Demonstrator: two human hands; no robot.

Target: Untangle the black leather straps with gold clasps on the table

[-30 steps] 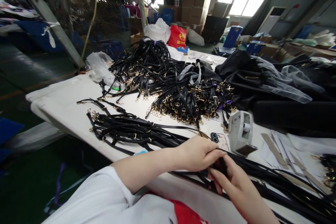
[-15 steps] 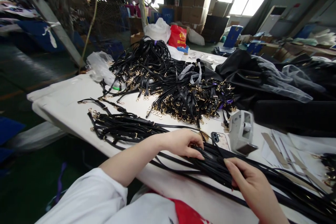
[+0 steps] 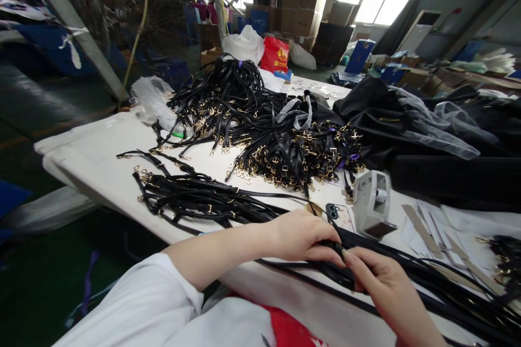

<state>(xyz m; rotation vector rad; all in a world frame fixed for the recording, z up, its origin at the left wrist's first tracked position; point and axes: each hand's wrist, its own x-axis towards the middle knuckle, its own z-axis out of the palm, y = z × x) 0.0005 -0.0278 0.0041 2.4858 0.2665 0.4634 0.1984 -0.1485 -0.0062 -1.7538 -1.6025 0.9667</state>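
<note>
My left hand [image 3: 299,236] and my right hand [image 3: 376,282] meet at the near edge of a white table [image 3: 97,160]. Both pinch the same bundle of long black straps [image 3: 427,276] that lies across the table towards the right. The left hand's fingers close over the straps from above. Just right of it, the thumb and fingers of my right hand grip the bundle. Another bundle of black straps with gold clasps [image 3: 191,200] lies to the left of my left hand.
A big heap of black straps with gold buckles [image 3: 268,130] fills the table's middle. A grey tape dispenser [image 3: 372,203] and a phone [image 3: 340,216] sit just beyond my hands. Black bags [image 3: 407,119] lie at the right, paper strips [image 3: 443,233] near the right edge.
My left hand slid right along the straps until it met the right hand. The right hand shifted slightly left and tightened on the bundle.
</note>
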